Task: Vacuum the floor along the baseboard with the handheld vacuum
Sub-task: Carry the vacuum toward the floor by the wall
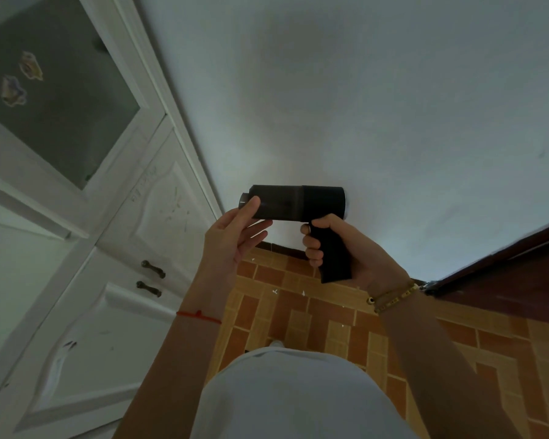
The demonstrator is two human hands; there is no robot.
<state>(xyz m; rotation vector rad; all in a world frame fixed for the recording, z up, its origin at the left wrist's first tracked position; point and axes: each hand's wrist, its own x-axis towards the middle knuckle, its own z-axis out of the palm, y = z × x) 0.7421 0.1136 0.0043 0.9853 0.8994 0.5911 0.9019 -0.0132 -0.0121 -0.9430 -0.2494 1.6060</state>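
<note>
A black handheld vacuum (298, 202) is held level at chest height, its barrel pointing left. My right hand (346, 248) is wrapped around its pistol grip. My left hand (235, 232) has its thumb on the front of the barrel near the nozzle and its fingers under it. Far below, a dark baseboard (282, 248) runs along the foot of the white wall, partly hidden behind the hands. The floor (298, 312) is orange and tan tile, with small white scraps lying near the baseboard.
A white cabinet (92, 248) with two dark handles and a glass upper door fills the left side. A dark red-brown door or panel (504, 274) stands at the right. My white shirt covers the lower middle of the view.
</note>
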